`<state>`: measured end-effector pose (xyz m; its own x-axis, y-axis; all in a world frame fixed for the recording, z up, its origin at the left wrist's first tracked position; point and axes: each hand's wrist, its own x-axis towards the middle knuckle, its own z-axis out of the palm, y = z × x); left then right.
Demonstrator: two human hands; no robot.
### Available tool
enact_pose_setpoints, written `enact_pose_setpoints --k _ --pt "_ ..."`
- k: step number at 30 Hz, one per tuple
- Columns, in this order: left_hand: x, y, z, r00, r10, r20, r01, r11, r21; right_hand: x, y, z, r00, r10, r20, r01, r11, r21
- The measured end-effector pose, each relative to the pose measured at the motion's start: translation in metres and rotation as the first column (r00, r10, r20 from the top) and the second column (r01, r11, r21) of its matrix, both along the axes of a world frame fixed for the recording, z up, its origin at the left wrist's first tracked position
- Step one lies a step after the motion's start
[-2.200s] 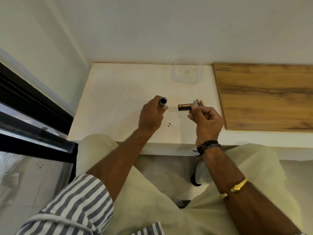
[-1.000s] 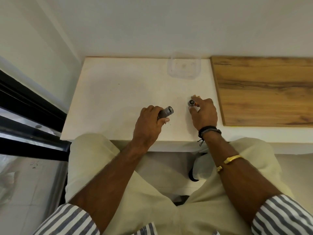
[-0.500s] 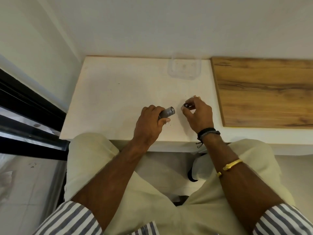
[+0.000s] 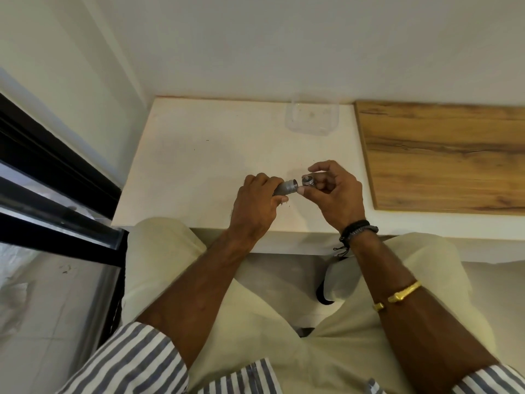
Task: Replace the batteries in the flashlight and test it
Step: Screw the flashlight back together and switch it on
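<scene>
My left hand (image 4: 255, 206) is wrapped around the grey metal flashlight body (image 4: 287, 186), whose open end points right. My right hand (image 4: 336, 191) pinches the small round flashlight cap (image 4: 308, 180) between thumb and fingers, a short gap right of the body's open end. Both parts are held just above the white table (image 4: 199, 166), near its front edge. Most of the flashlight body is hidden inside my left fist. No loose batteries are visible.
A clear plastic container (image 4: 312, 118) stands at the back of the table against the wall. A wooden board (image 4: 443, 155) covers the table's right side. A black window frame (image 4: 51, 177) runs along the left. My legs are under the table edge.
My right hand, which held the battery holder earlier, picked the cap off the table and brought it left and up toward the flashlight's open end. My left hand kept hold of the body.
</scene>
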<state>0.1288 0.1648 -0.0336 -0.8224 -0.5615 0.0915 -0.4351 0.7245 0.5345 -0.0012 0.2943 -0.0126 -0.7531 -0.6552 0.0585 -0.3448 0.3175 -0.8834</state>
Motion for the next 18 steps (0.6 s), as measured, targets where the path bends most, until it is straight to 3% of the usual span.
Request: enact_pose_setpoints --k 5,18 --pt "0.0007 0.0003 -0.0003 1.000 -0.010 -0.005 0.010 1.000 -0.014 -0.0001 0.0039 0.0004 0.999 0.041 0.017 -0.042 0.999 0.005" --pt "0.0017 0.0011 0.0030 0.999 -0.033 0.009 0.033 0.999 -0.017 0.0026 0.0041 -0.0057 0.991 0.082 -0.110 -0.083 0.996 -0.012"
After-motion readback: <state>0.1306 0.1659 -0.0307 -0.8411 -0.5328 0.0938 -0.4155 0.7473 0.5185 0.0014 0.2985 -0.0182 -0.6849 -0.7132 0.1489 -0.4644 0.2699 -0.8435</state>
